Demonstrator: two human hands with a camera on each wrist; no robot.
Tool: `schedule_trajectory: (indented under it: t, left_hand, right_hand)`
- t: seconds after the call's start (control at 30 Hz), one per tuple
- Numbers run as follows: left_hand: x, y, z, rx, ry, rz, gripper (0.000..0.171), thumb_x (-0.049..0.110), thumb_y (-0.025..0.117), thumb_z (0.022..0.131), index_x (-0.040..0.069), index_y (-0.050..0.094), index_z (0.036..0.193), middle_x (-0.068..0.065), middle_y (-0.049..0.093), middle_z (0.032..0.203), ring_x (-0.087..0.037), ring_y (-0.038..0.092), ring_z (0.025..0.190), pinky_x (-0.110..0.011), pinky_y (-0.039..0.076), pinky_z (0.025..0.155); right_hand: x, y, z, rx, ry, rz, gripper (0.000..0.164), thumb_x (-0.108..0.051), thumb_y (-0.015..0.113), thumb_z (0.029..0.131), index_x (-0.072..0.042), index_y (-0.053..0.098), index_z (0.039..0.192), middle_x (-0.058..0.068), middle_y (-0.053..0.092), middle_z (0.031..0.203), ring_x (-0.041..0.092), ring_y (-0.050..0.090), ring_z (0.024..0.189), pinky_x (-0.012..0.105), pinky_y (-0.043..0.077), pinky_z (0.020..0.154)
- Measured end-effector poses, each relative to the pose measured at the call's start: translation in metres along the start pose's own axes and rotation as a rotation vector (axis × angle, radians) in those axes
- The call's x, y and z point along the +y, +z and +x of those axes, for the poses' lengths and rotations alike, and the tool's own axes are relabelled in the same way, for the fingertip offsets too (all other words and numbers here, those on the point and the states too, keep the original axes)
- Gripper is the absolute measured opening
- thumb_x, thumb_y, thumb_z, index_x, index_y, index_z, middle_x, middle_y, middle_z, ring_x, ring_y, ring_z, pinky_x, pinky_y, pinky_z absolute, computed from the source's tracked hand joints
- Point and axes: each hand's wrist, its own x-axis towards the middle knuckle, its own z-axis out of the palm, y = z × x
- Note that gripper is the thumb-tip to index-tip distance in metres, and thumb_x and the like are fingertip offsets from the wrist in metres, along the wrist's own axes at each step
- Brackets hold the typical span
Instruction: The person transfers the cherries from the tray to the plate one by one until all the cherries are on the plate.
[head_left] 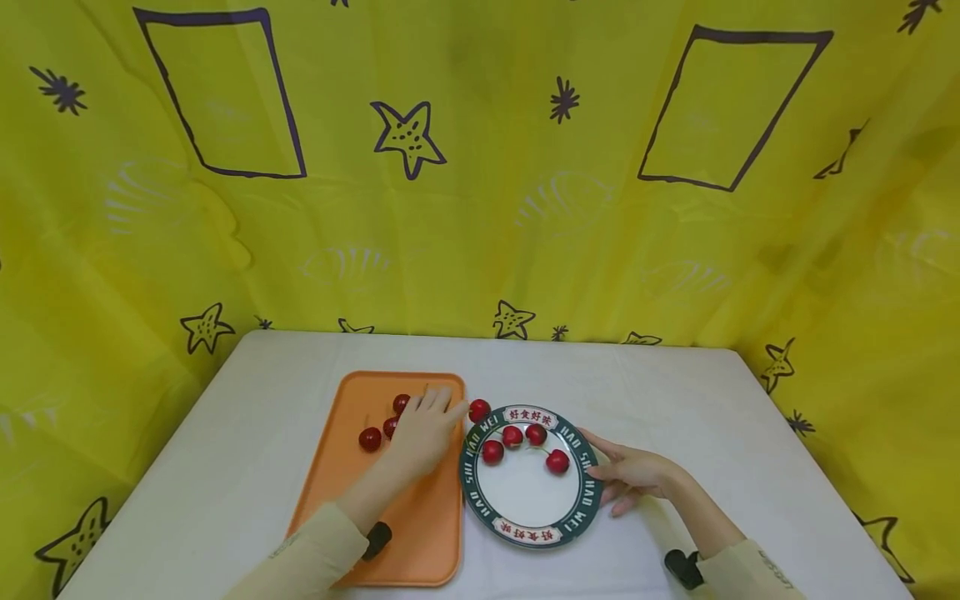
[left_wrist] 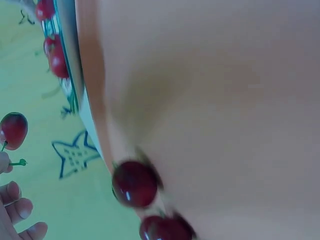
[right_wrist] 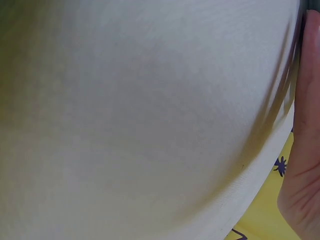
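Observation:
My left hand (head_left: 426, 435) is over the orange tray, pinching the stem of a red cherry (left_wrist: 14, 130). In the head view this cherry hangs beside the fingers, close to the plate's upper left rim. Beneath and beside the hand, several dark red cherries (head_left: 370, 439) lie on the tray. At the plate's right side, my right hand (head_left: 633, 469) grips the rim, thumb on top and other fingers lower at the edge. The round plate (head_left: 528, 504) has a white middle and a dark green lettered rim. Several cherries (head_left: 557, 462) with stems sit in its upper half.
The orange tray (head_left: 420, 546) lies left of the plate, its right edge close against the plate's rim. Both are on a white-covered table (head_left: 667, 387). A yellow curtain (head_left: 480, 208) with drawn stars hangs behind the table and along its sides.

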Motion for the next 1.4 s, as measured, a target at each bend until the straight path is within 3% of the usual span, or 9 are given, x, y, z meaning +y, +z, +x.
schedule_trajectory:
  t: [0.23, 0.63, 0.93, 1.2, 1.4]
  left_hand:
    - [0.026, 0.003, 0.005, -0.038, 0.063, 0.022, 0.025, 0.015, 0.060, 0.086, 0.023, 0.054, 0.109, -0.004, 0.047, 0.100, -0.020, 0.044, 0.095, -0.035, 0.039, 0.081]
    - [0.057, 0.016, 0.011, -0.008, 0.183, 0.059, 0.019, 0.025, 0.060, 0.086, 0.028, 0.054, 0.104, 0.000, 0.050, 0.105, -0.016, 0.045, 0.095, -0.031, 0.037, 0.080]
    - [0.064, 0.024, 0.007, -0.170, 0.192, 0.054, 0.028, 0.025, 0.059, 0.088, 0.029, 0.055, 0.115, -0.002, 0.049, 0.122, -0.018, 0.044, 0.110, -0.036, 0.038, 0.090]
    - [0.067, 0.034, 0.006, -0.155, 0.184, 0.139, 0.024, 0.022, 0.056, 0.088, 0.027, 0.058, 0.112, -0.001, 0.050, 0.114, -0.017, 0.044, 0.104, -0.034, 0.040, 0.086]
    - [0.071, 0.037, 0.008, -0.201, 0.151, 0.188, 0.026, 0.022, 0.058, 0.087, 0.027, 0.060, 0.112, -0.001, 0.049, 0.114, -0.017, 0.044, 0.105, -0.035, 0.039, 0.088]
  right_hand:
    - [0.001, -0.001, 0.001, -0.013, -0.012, 0.007, 0.075, -0.023, 0.057, 0.089, -0.023, 0.009, 0.147, 0.014, 0.055, 0.091, 0.020, 0.062, 0.065, 0.028, 0.052, 0.057]
    - [0.001, -0.003, -0.001, -0.027, -0.026, 0.010, 0.075, -0.023, 0.057, 0.090, -0.022, 0.008, 0.147, 0.014, 0.056, 0.090, 0.020, 0.063, 0.066, 0.029, 0.052, 0.057]
    - [0.001, -0.001, -0.001, -0.024, -0.033, 0.009, 0.073, -0.021, 0.055, 0.091, -0.022, 0.008, 0.147, 0.014, 0.058, 0.091, 0.020, 0.064, 0.067, 0.029, 0.052, 0.056]
    - [-0.001, -0.001, -0.001, -0.009, -0.022, 0.005, 0.073, -0.021, 0.056, 0.091, -0.023, 0.010, 0.147, 0.014, 0.057, 0.091, 0.020, 0.064, 0.067, 0.029, 0.052, 0.056]
    - [0.000, -0.001, -0.001, -0.008, -0.014, 0.012, 0.074, -0.022, 0.056, 0.090, -0.024, 0.010, 0.147, 0.014, 0.058, 0.091, 0.021, 0.064, 0.068, 0.028, 0.052, 0.056]
